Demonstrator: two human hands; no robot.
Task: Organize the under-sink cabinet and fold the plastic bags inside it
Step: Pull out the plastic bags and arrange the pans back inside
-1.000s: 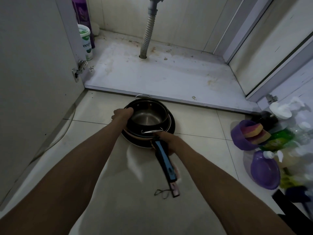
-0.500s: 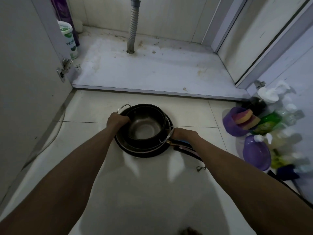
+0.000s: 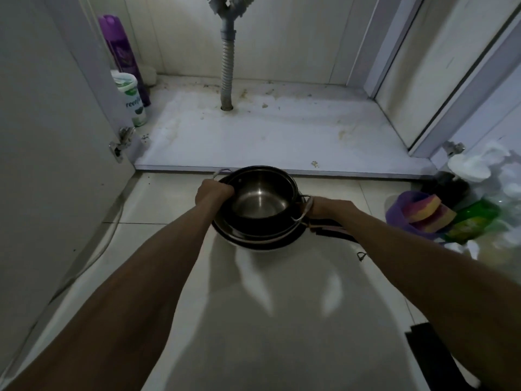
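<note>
— Position of nested stack of dark round metal pans topped by steel pot?
— Just near of white cabinet floor edge, above pale tiles; possibly lifted.
— Grip?
— Clenched at left rim by left hand, at right handles by right hand.

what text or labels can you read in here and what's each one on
"reenfi" on the white tub, the word cut off at both ends.
Label on the purple spray can: too dark and blurred to read.
Label on the green bottle: blurred, unreadable.
On the stack of pots: no text visible.
</note>
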